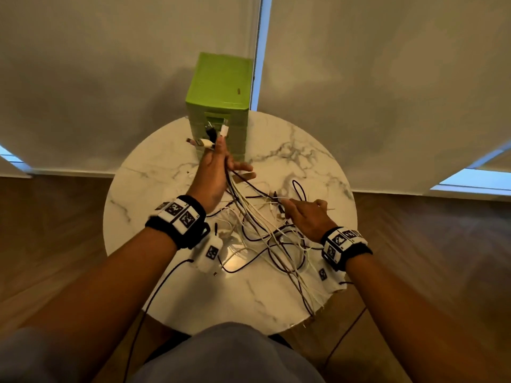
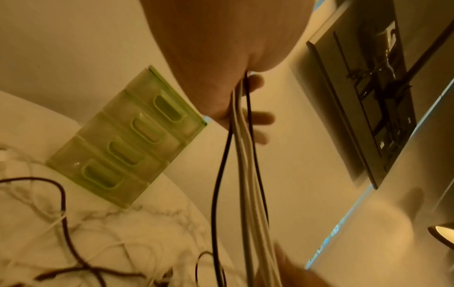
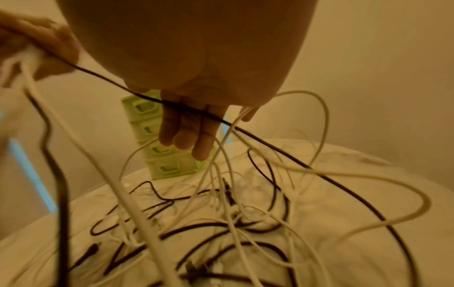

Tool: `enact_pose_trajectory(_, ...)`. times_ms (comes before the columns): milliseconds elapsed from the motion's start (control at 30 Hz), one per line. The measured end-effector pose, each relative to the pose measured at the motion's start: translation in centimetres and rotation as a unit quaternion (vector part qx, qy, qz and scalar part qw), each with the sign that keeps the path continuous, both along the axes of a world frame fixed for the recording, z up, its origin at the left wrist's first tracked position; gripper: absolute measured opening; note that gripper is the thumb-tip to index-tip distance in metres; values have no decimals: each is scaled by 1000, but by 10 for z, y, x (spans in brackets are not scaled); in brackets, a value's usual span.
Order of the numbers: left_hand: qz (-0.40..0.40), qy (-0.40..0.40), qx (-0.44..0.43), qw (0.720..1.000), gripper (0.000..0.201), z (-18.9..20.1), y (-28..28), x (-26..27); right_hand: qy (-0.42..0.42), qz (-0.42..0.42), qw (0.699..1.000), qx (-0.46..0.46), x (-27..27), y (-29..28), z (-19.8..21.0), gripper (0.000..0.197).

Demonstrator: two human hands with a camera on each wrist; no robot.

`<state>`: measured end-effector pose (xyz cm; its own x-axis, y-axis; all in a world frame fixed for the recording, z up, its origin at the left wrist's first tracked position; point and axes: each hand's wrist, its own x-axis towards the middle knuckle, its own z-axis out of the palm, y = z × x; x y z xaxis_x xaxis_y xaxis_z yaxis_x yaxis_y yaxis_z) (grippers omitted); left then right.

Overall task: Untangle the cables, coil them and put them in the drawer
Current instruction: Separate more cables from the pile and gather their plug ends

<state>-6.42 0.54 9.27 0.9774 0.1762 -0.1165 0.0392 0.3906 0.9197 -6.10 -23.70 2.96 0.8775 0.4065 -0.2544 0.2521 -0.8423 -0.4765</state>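
Untangling is the step in hand, and by the look of it nothing has been coiled yet. The left hand [image 1: 214,172] is raised, its grip closed round a gathered bunch of black and white charging cables [image 2: 242,155] near their plug ends, which stick out above the fingers [image 1: 221,143]. Below that grip the strands fall together and spread into the loose tangle of thin black and white cables [image 1: 265,239] lying on the round white marble-patterned desk [image 1: 318,150]. The right hand [image 1: 309,217] hovers low over the tangle, to the right of and below the left grip; one black strand [image 3: 270,143] crosses under its fingers [image 3: 186,134], which reach down fairly straight. Whether they pinch anything I cannot tell.

The next move likely calls for keeping the bunch held high while the right hand follows one strand down and draws it free of the crossings.

Just beyond the left grip stands the tall green plastic drawer cabinet [image 1: 221,87], its four drawers [image 2: 127,143] all shut, so one must be opened before anything goes in. Several cables trail off the desk's near edge, below both hands, and may snag when pulled.
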Motion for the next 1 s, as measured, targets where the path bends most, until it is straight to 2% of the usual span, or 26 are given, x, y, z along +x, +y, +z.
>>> enact_pose_trajectory(167,43,-21,11,999,41,30,35,13,68,-37,996,-54,-7,-31,-16,51)
enact_pose_trajectory(267,51,-28,39,998,33,41,43,12,61,-69,994,-61,-1,-37,-17,56)
enact_pose_trajectory(333,31,-8,77,997,27,38,34,4,33,-108,994,-17,8,-30,-13,53)
enact_pose_trajectory(433,-35,45,125,991,38,20,14,-10,5,-153,978,142,15,-5,1,42)
enact_pose_trajectory(500,-79,78,164,980,43,4,-1,-17,-7,-141,973,183,12,12,13,42)
enact_pose_trajectory(600,-95,115,196,969,46,-12,-18,-24,-12,-79,976,204,3,32,27,41)
enact_pose_trajectory(800,-93,81,177,977,51,-6,-35,-25,-5,32,986,164,-13,52,34,48)
enact_pose_trajectory(900,-72,52,190,978,59,0,-37,-26,13,44,982,184,-18,50,26,45)
enact_pose_trajectory(1000,-16,35,151,988,49,5,-25,-21,54,38,985,160,-21,32,13,51)
